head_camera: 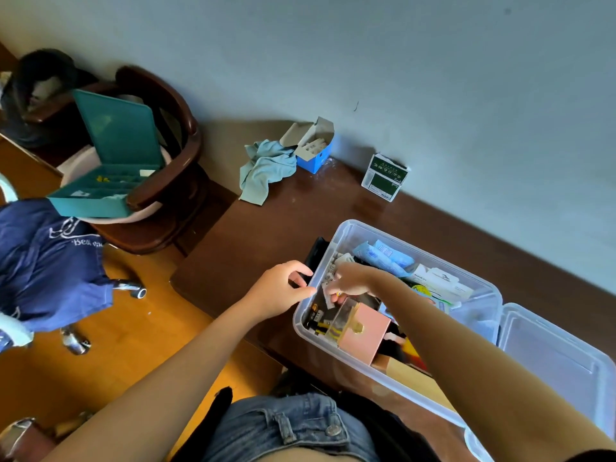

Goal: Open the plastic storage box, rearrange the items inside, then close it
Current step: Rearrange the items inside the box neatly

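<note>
1. Storage box (pixel 346 228): clear plastic, standing on the dark wooden surface (pixel 266 228) near its front edge, well clear of the wall. It is open; the lid (pixel 553 361) hangs back on the person's right side. The opening step is judged done and the rearranging is in hand.

2. Contents: packed close. Pale blue packets (pixel 386 255) and white cartons (pixel 436 278) lie toward the far wall of the box; a pink box (pixel 363 331) with a gold clasp stands tilted at the near wall, with a clear case leaning on it. Advice: shift the larger, stiffer items first and set them flat or squarely upright, so the small pieces have settled gaps to drop into.

3. Left hand (pixel 283 291): outside the box at its left end, fingers curled over the rim and pinching it, with something dark just beside them. Advice: keep this hold firm, as the box sits near the edge of the surface and could slide under a pull from inside.

4. Right hand (pixel 353 281): reaching down inside the left end, fingers bent round a small white item (pixel 328 300). What the item is cannot be told. Advice: lift it straight up past the tilted pink box, not drag it sideways, or the leaning case may topple.

5. Closing: nothing should stand above the rim, or the lid is unlikely to seat.
</note>
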Motion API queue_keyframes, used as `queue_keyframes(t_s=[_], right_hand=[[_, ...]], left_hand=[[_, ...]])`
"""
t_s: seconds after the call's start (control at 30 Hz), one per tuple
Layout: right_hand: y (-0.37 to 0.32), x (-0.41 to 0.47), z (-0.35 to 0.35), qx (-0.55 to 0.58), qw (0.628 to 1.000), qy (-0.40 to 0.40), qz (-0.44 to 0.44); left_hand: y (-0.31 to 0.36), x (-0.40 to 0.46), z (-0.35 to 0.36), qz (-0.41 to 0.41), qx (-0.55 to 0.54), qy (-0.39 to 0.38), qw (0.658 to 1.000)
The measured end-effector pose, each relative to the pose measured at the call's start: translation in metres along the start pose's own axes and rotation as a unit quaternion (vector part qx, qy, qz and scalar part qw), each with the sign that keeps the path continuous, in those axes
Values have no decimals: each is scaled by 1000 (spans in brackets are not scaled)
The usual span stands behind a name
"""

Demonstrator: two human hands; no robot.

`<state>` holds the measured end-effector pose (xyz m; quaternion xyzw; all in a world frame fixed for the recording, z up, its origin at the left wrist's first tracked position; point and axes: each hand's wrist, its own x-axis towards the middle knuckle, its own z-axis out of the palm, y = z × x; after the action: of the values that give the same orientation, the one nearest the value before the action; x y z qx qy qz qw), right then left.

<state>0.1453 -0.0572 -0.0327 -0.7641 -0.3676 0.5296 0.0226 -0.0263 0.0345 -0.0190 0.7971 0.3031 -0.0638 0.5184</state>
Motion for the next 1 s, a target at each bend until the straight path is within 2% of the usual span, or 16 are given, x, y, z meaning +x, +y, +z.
queue_keyframes(t_s=[0.1, 0.2, 0.27, 0.37, 0.53, 0.63, 0.7, 0.77, 0.83, 0.9, 1.0], right_hand=[[-1, -15, -10, 71, 997, 4, -24], [1, -29, -19, 95, 994, 34, -44], [3, -42, -23, 155, 985, 46, -55], [11, -60, -28, 270, 959, 33, -78], [35, -87, -22, 391, 914, 5, -108], [58, -106, -15, 441, 889, 45, -111], [76, -119, -11, 484, 865, 91, -92], [94, -132, -8, 497, 854, 139, -67], [111, -145, -4, 498, 848, 176, -45], [125, -156, -1, 501, 842, 198, -28], [138, -168, 4, 488, 844, 221, 0]], left_hand=[[8, 2, 4, 17, 23, 44, 999], [21, 4, 9, 51, 43, 115, 991], [30, 6, 12, 73, 25, 125, 989], [46, 11, 20, 91, -38, 72, 992], [73, 24, 35, 97, -101, -5, 990], [91, 31, 52, 105, -103, -61, 987], [101, 36, 66, 140, -27, -60, 988], [108, 41, 81, 196, 96, -61, 974], [113, 46, 97, 251, 213, -112, 938], [115, 51, 113, 289, 333, -163, 883], [112, 60, 129, 308, 439, -173, 826]])
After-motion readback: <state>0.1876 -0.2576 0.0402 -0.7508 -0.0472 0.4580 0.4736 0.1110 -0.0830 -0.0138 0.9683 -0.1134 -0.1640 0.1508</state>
